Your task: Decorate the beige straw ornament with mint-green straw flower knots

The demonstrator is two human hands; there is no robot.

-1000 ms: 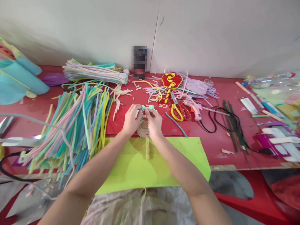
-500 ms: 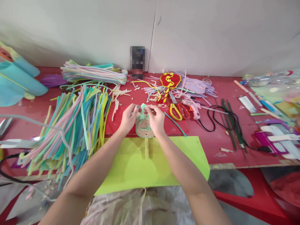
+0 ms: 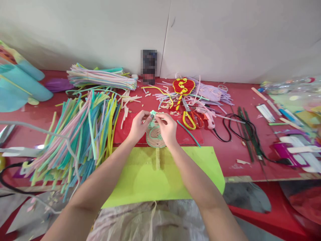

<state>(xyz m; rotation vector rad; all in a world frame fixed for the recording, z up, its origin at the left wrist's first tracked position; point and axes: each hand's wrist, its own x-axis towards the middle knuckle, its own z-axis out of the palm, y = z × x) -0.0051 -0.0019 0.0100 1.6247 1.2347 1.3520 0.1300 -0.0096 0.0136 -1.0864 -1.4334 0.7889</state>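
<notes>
Between the fingertips of my left hand (image 3: pixel 139 126) and my right hand (image 3: pixel 167 128) is a small mint-green pipe-cleaner flower (image 3: pixel 153 113); both hands pinch it from the sides. Just below it lies a round fan (image 3: pixel 152 142) made of beige pipe cleaners, with mint-green curls on its face and a pale yellow handle (image 3: pixel 157 159) pointing toward me. My hands hide the sides of the fan's upper part. The fan rests partly on a red mat (image 3: pixel 127 132), its handle over a yellow-green sheet (image 3: pixel 140 180).
Loose pipe cleaners (image 3: pixel 82 134) cover the left, with a bundle (image 3: pixel 100 77) behind. At the back lies a red-and-yellow fan (image 3: pixel 184 87). Yellow-handled scissors (image 3: pixel 189 122), red-handled scissors (image 3: pixel 199 120), a pink glue gun (image 3: pixel 209 119) and its black cord lie right. A phone-like dark object (image 3: pixel 148 65) leans on the wall.
My fingertips have closed in around the flower, covering more of it. The view has shifted slightly; the fan stays in place.
</notes>
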